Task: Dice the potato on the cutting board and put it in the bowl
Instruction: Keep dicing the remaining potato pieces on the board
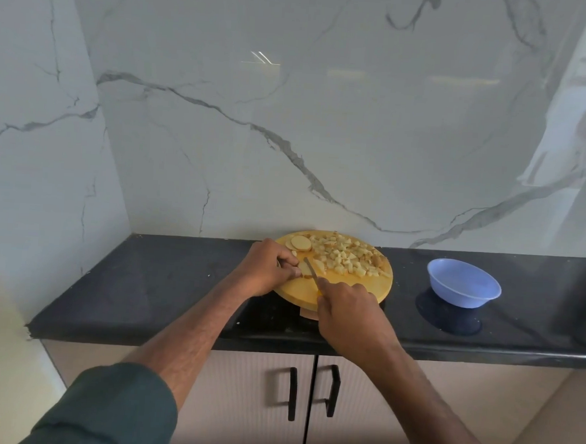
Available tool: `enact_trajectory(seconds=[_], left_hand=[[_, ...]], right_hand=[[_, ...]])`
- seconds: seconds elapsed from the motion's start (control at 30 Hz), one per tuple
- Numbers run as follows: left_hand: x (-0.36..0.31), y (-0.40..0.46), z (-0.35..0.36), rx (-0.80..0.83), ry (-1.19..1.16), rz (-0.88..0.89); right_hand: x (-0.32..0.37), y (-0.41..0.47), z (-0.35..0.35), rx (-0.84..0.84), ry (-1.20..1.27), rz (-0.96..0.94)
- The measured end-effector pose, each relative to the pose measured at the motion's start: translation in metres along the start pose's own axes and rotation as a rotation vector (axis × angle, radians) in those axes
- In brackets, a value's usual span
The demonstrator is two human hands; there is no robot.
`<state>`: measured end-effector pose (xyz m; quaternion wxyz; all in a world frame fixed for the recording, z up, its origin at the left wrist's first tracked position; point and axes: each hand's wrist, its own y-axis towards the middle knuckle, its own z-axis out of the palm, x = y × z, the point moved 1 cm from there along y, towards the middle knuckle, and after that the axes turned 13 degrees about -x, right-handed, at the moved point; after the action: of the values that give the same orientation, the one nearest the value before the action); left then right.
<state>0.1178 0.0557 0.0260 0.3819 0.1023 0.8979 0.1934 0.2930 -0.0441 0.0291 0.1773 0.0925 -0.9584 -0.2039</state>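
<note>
Dicing on the board (pixel 349 287).

The left hand (pixel 264 271) has its fingers curled down onto a slice (pixel 305 269) at the board's near left, pinning it. The right hand (pixel 351 311) has its fingers wrapped around the handle of the knife (pixel 311 271), blade across that slice. Dice (pixel 347 257) cover the board's far half; two slices (pixel 299 243) lie at far left. The bowl (pixel 463 283) sits apart to the right on the counter (pixel 144 281).
</note>
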Motion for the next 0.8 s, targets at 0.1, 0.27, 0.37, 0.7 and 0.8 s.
enact_trajectory(seconds=[0.1, 0.27, 0.37, 0.7, 0.8], left_hand=[[-0.004, -0.003, -0.003, 0.025, -0.020, 0.000], [-0.009, -0.009, 0.003, -0.030, -0.012, -0.001], [-0.007, -0.007, 0.006, -0.051, -0.004, -0.012], [-0.010, -0.001, 0.012, -0.066, -0.007, -0.030], [-0.009, 0.000, 0.010, -0.050, -0.019, -0.015]], right_hand=[[-0.002, 0.000, 0.000, -0.033, 0.027, 0.019], [0.002, -0.002, 0.003, -0.046, 0.029, 0.009], [0.002, -0.001, 0.003, -0.022, 0.021, 0.010], [0.000, 0.002, 0.000, -0.012, 0.113, 0.025], [0.000, 0.005, -0.004, 0.008, 0.130, 0.006]])
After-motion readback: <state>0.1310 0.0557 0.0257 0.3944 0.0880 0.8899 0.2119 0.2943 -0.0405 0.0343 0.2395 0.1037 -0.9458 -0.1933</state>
